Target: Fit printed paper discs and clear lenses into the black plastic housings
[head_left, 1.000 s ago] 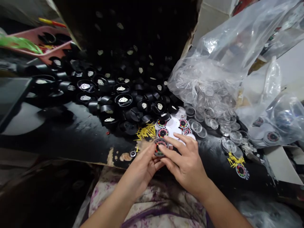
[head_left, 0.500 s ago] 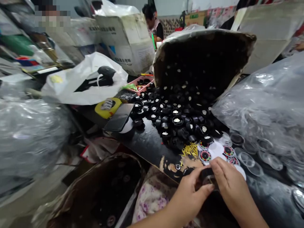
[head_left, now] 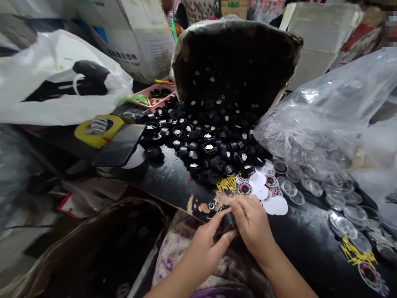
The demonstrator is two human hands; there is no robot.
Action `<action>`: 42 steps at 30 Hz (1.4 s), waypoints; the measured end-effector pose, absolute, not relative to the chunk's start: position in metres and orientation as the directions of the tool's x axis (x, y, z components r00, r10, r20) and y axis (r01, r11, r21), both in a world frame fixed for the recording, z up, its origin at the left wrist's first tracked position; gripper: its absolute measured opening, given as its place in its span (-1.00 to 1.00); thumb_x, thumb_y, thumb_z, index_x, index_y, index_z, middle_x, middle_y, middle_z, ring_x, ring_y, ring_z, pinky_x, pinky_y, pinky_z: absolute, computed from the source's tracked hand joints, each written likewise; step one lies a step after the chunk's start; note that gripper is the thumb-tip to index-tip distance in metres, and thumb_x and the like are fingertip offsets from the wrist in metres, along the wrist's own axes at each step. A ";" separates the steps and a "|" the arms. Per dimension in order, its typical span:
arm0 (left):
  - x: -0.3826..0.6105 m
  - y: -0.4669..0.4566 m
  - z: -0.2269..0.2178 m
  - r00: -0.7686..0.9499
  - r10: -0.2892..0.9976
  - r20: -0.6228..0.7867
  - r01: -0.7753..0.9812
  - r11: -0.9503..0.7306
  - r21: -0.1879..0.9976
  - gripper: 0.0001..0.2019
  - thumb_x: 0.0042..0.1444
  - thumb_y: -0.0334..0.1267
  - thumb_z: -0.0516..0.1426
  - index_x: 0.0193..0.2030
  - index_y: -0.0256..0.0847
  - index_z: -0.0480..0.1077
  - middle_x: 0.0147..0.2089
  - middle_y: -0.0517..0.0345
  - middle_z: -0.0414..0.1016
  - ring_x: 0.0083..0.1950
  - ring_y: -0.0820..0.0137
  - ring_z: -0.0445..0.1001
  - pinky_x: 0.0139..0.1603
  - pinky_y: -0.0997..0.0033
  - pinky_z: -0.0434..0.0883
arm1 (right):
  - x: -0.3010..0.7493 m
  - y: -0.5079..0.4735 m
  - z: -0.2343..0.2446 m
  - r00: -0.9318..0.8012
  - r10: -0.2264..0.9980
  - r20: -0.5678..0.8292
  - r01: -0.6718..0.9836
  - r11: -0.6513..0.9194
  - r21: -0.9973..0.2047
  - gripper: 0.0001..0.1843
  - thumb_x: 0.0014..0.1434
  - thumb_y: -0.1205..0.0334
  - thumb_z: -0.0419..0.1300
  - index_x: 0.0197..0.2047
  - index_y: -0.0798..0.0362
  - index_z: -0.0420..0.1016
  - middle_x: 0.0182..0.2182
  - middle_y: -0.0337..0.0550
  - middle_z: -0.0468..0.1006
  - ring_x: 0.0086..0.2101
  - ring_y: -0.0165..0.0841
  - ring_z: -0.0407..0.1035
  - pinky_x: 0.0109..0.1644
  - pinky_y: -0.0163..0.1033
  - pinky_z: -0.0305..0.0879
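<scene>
Between both hands, at the table's near edge, is a small round black plastic housing. My left hand grips it from the left with thumb and fingers. From the right, my right hand closes over it, hiding much of that side. Just beyond lie colourful printed dial discs, white paper discs and a little heap of yellow pointers. A small metal ring-like part rests left of the hands. Behind them spreads a big pile of similar black housings.
A tipped container spills the housings. Clear round lenses and a plastic bag stand right. Leftward are a phone, a yellow tape roll, a pink basket and a white bag. An open box sits below.
The view has turned right and tilted down, so the scene sits further left and more lenses and yellow pointers show at right. Both hands still hold the black housing.
</scene>
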State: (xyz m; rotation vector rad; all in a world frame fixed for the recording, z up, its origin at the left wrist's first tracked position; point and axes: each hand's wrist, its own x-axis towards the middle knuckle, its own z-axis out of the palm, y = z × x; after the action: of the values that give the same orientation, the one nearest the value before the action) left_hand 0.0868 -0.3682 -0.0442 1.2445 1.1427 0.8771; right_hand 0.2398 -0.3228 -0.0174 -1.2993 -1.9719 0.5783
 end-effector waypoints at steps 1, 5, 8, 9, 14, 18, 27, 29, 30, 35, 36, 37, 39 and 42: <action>0.070 -0.376 -0.051 0.221 0.952 -0.212 0.118 0.190 0.975 -0.60 0.20 -0.11 0.15 0.17 -0.01 0.40 0.18 0.10 0.50 0.20 0.16 0.44 0.22 0.21 0.35 | 0.242 -0.323 -0.017 -0.315 0.917 0.243 0.561 0.387 -0.732 -0.58 0.41 0.08 -0.08 -0.45 0.03 0.31 -0.50 -0.25 0.42 -0.42 -0.37 0.27 -0.26 -0.25 0.12; -0.014 -0.403 -0.082 -0.140 0.964 -0.228 0.383 0.265 0.885 -0.53 0.21 -0.03 0.09 0.25 0.00 0.30 0.25 0.04 0.42 0.28 0.07 0.35 0.32 -0.04 0.21 | 0.254 -0.320 -0.018 -0.301 0.951 0.065 0.533 0.224 -0.816 -0.72 0.37 0.05 0.01 -0.24 -0.01 0.45 -0.33 -0.23 0.54 -0.30 -0.34 0.36 -0.21 -0.26 0.17; -0.043 -0.390 -0.086 -0.313 0.941 0.127 0.732 0.154 0.664 -0.50 0.15 -0.03 0.12 0.21 -0.11 0.33 0.36 -0.06 0.26 0.41 0.01 0.10 0.40 -0.11 0.01 | 0.250 -0.318 -0.017 -0.307 0.951 0.032 0.554 0.206 -0.807 -0.75 0.36 0.13 0.02 -0.30 0.00 0.43 -0.38 -0.22 0.52 -0.34 -0.34 0.35 -0.23 -0.26 0.16; -0.041 -0.377 -0.082 -0.280 0.940 0.196 0.763 0.094 0.639 -0.52 0.17 -0.05 0.11 0.21 -0.12 0.32 0.35 -0.06 0.27 0.41 0.05 0.13 0.40 -0.07 0.03 | 0.247 -0.318 -0.016 -0.361 0.932 0.039 0.535 0.241 -0.810 -0.76 0.35 0.16 0.03 -0.32 0.01 0.43 -0.38 -0.21 0.51 -0.32 -0.34 0.35 -0.22 -0.26 0.17; 0.001 -0.279 -0.064 -0.214 0.951 0.224 0.646 -0.034 0.762 -0.49 0.16 0.00 0.12 0.19 -0.18 0.29 0.16 -0.09 0.46 0.21 0.13 0.39 0.26 0.07 0.27 | 0.243 -0.325 -0.012 -0.419 0.908 0.032 0.522 0.269 -0.810 -0.75 0.33 0.19 0.04 -0.36 0.01 0.43 -0.38 -0.21 0.51 -0.30 -0.33 0.35 -0.20 -0.25 0.17; 0.012 -0.238 -0.065 -0.235 0.947 0.220 0.628 -0.025 0.778 -0.45 0.07 0.02 0.21 0.14 -0.24 0.35 0.09 -0.17 0.48 0.17 0.00 0.39 0.22 -0.05 0.26 | 0.256 -0.333 -0.017 -0.350 0.935 -0.063 0.549 0.150 -0.822 -0.73 0.34 0.15 0.02 -0.33 0.01 0.44 -0.41 -0.23 0.50 -0.36 -0.35 0.33 -0.24 -0.25 0.15; 0.045 -0.335 -0.055 -0.045 0.910 0.411 0.535 -0.326 0.780 -0.41 0.06 -0.15 0.29 0.24 0.03 0.27 0.17 0.05 0.42 0.22 0.16 0.36 0.28 0.11 0.25 | 0.241 -0.322 -0.024 -0.343 0.914 -0.217 0.182 -0.162 -0.970 -0.62 0.21 -0.13 0.13 -0.19 0.05 0.41 -0.45 -0.26 0.41 -0.44 -0.42 0.27 -0.33 -0.30 0.18; 0.059 -0.349 -0.058 0.013 0.926 0.377 0.472 -0.338 0.814 -0.38 0.02 -0.21 0.32 0.24 0.09 0.28 0.15 0.08 0.45 0.20 0.16 0.38 0.29 0.08 0.24 | 0.241 -0.321 -0.024 -0.299 0.931 -0.210 0.138 -0.175 -0.975 -0.62 0.17 -0.12 0.19 -0.30 0.05 0.35 -0.45 -0.27 0.38 -0.42 -0.42 0.27 -0.32 -0.31 0.19; 0.065 -0.353 -0.059 0.003 0.952 0.305 0.383 -0.283 0.879 -0.38 0.04 -0.22 0.31 0.25 0.11 0.27 0.18 0.09 0.44 0.21 0.17 0.38 0.28 0.09 0.25 | 0.243 -0.321 -0.023 -0.268 0.941 -0.208 0.136 -0.177 -0.975 -0.64 0.16 -0.10 0.21 -0.32 0.05 0.33 -0.44 -0.28 0.37 -0.41 -0.43 0.26 -0.33 -0.32 0.19; 0.079 -0.353 -0.065 0.080 0.961 -0.266 -0.185 0.276 0.943 -0.57 0.12 -0.11 0.23 0.16 0.05 0.42 0.25 0.12 0.43 0.26 0.17 0.37 0.17 0.30 0.40 | 0.257 -0.330 -0.014 -0.233 0.944 -0.232 0.278 -0.164 -0.946 -0.78 0.14 0.10 0.26 -0.32 0.05 0.35 -0.49 -0.34 0.35 -0.49 -0.49 0.19 -0.42 -0.37 0.12; 0.081 -0.353 -0.067 0.096 0.927 -0.363 -0.238 0.375 0.896 -0.59 0.08 -0.08 0.26 0.09 0.01 0.48 0.20 0.09 0.48 0.23 0.14 0.41 0.10 0.32 0.46 | 0.260 -0.331 -0.012 -0.252 0.937 -0.240 0.315 -0.155 -0.936 -0.78 0.13 0.11 0.27 -0.31 0.05 0.37 -0.50 -0.35 0.36 -0.50 -0.49 0.19 -0.43 -0.37 0.12; 0.082 -0.353 -0.067 0.116 0.889 -0.443 -0.286 0.457 0.842 -0.60 0.03 -0.07 0.29 0.03 -0.04 0.52 0.14 0.05 0.53 0.17 0.12 0.46 0.02 0.32 0.50 | 0.263 -0.331 -0.011 -0.280 0.928 -0.247 0.338 -0.146 -0.930 -0.78 0.12 0.11 0.29 -0.30 0.05 0.38 -0.50 -0.35 0.37 -0.50 -0.49 0.20 -0.43 -0.36 0.14; 0.085 -0.353 -0.066 0.150 0.831 -0.536 -0.391 0.548 0.740 -0.60 -0.05 -0.07 0.35 -0.05 -0.10 0.56 0.05 0.00 0.58 0.04 0.09 0.55 -0.10 0.28 0.56 | 0.271 -0.329 -0.010 -0.338 0.910 -0.240 0.366 -0.108 -0.925 -0.78 0.15 0.07 0.28 -0.28 0.04 0.43 -0.47 -0.32 0.44 -0.47 -0.46 0.27 -0.40 -0.35 0.19; 0.088 -0.353 -0.058 0.143 0.821 -0.553 -0.533 0.534 0.656 -0.63 -0.03 -0.13 0.35 -0.05 -0.12 0.54 -0.01 -0.02 0.62 -0.04 0.12 0.59 -0.06 0.24 0.56 | 0.286 -0.315 -0.015 -0.228 0.969 -0.094 0.591 0.061 -0.804 -0.80 0.23 0.07 0.23 -0.20 0.02 0.51 -0.29 -0.19 0.54 -0.28 -0.34 0.39 -0.20 -0.25 0.28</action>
State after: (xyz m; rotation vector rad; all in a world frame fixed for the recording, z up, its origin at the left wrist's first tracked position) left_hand 0.0877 -0.3526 -0.0576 0.3375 1.0277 1.0033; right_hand 0.2863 -0.3154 -0.0149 -1.5526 -1.8667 1.0382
